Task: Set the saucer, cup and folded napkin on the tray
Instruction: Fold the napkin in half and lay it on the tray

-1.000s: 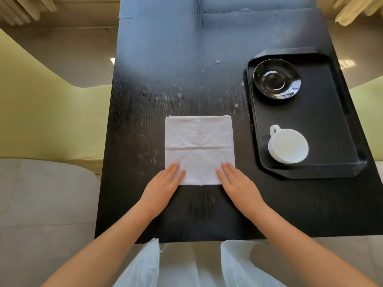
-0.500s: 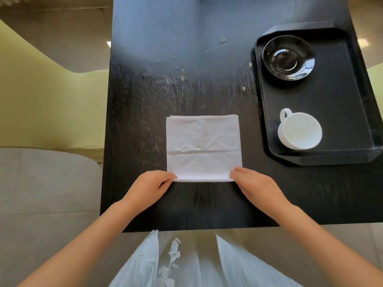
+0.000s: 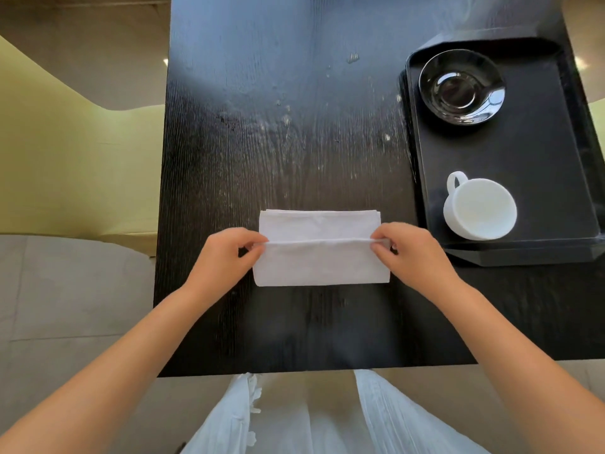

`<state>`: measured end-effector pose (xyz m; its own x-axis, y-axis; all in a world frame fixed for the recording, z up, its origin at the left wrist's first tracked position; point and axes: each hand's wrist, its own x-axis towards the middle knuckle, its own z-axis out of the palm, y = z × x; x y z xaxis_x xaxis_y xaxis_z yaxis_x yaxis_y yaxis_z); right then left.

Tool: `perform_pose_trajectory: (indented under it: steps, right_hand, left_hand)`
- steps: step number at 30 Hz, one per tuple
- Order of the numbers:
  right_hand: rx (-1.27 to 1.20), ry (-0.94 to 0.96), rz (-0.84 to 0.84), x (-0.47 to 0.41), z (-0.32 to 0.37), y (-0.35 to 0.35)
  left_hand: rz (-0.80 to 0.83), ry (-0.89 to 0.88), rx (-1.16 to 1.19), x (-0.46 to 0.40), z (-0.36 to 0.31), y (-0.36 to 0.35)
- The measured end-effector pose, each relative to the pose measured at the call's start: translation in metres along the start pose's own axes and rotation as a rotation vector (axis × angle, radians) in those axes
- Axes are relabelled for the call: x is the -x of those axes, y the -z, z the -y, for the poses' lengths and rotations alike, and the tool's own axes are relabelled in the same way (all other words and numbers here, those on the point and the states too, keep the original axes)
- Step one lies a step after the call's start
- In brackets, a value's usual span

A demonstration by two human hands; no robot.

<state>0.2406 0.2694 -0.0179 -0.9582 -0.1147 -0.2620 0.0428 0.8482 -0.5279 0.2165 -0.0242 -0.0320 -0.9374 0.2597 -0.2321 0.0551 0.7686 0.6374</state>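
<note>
A white napkin (image 3: 320,262) lies on the black table (image 3: 278,126), its near half lifted and turned over toward the far edge. My left hand (image 3: 226,257) pinches the flap's left corner and my right hand (image 3: 412,253) pinches its right corner. At the right stands a black tray (image 3: 540,152). A glossy black saucer (image 3: 461,86) sits at the tray's far end. A white cup (image 3: 479,209) rests at its near end, apart from the saucer, handle pointing to the far left.
The table's near edge (image 3: 311,371) runs just above my white clothing. Yellow-green seating (image 3: 65,152) lies left of the table, with grey floor below it. White specks mark the tabletop past the napkin.
Both hands went from resting flat on the napkin's near edge to pinching its near corners, then lifted that edge and carried it away from me, folding the napkin over.
</note>
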Motion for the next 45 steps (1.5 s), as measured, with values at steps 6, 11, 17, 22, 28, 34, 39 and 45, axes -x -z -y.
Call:
perform_pose_trajectory:
  steps: [6,11,17,22,28,34,39,45]
  right_hand:
    - [0.010,-0.061,-0.088,-0.036,-0.009,-0.009]
    - [0.077,-0.108,-0.102,-0.047,-0.011,-0.017]
    - [0.280,-0.053,-0.325,-0.022,0.004,-0.040]
    - [0.330,0.110,-0.140,-0.009,0.025,-0.084]
    - [0.379,0.041,-0.043,-0.022,0.028,-0.107]
    - [0.436,0.070,-0.009,-0.026,0.013,-0.103]
    - [0.436,-0.032,-0.027,-0.021,-0.017,-0.081]
    - [0.448,-0.047,-0.005,-0.013,-0.030,-0.073]
  left_hand:
    - [-0.129,-0.024,-0.046,-0.035,-0.002,-0.009]
    - [-0.120,-0.023,-0.074,-0.049,0.003,-0.016]
    - [-0.246,-0.104,-0.170,-0.033,-0.001,-0.033]
    - [-0.017,-0.313,-0.416,-0.002,-0.018,-0.081]
    - [0.063,-0.216,-0.556,-0.020,-0.018,-0.100]
    - [0.069,-0.199,-0.626,-0.027,-0.006,-0.095]
    - [0.046,-0.085,-0.717,-0.023,0.013,-0.078]
    - [0.039,-0.047,-0.593,-0.019,0.018,-0.075]
